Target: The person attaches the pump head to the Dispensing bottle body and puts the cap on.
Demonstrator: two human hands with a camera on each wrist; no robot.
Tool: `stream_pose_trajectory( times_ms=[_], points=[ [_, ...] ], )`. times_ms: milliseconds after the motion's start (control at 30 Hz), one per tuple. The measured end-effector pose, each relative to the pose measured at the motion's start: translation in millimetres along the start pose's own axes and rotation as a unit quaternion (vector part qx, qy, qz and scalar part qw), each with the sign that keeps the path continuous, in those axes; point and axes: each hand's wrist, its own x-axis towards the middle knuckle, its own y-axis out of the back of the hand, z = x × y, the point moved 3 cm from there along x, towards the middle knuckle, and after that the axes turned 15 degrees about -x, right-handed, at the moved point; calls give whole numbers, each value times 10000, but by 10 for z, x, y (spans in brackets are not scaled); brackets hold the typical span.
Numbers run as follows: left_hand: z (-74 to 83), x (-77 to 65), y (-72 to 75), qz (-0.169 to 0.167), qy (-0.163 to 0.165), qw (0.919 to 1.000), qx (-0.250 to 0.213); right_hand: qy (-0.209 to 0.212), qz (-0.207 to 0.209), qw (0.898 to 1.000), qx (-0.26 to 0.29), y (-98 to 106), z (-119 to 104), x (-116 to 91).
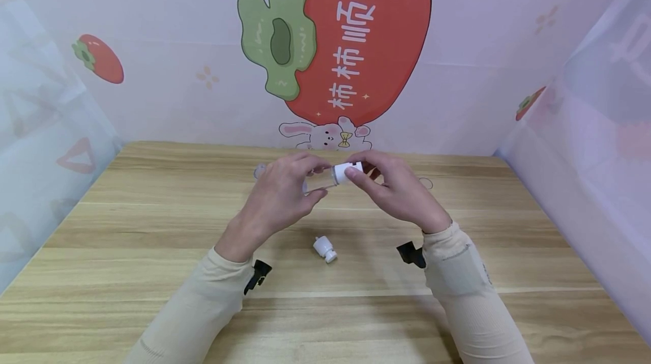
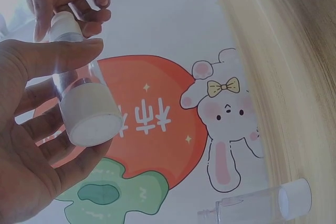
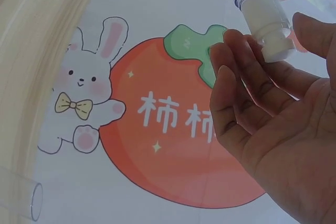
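My left hand grips a clear bottle with a white base, thumb on one side and fingers on the other. The bottle is held tilted above the table. Its white pump top points towards my right hand. In the head view the right thumb lies on the pump top, with the fingers behind it; the right wrist view shows the pump top loosely between thumb and fingers. A separate white pump head lies on the table below the hands.
Another clear bottle with a white base lies on the wooden table beyond the left hand. A clear tube-like piece lies on the right side. A printed cloth hangs behind the table and along both sides.
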Motion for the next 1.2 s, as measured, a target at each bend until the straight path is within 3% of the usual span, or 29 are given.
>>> stream_pose_trajectory(
  times_ms=[733,1200],
  points=[
    [-33,0,4,-20,104,9995,-298,725,322,9968,68,61,6,-25],
    [-52,-2,10,-375,447,9944,-877,1047,356,9939,-59,61,-1,-22]
  ],
)
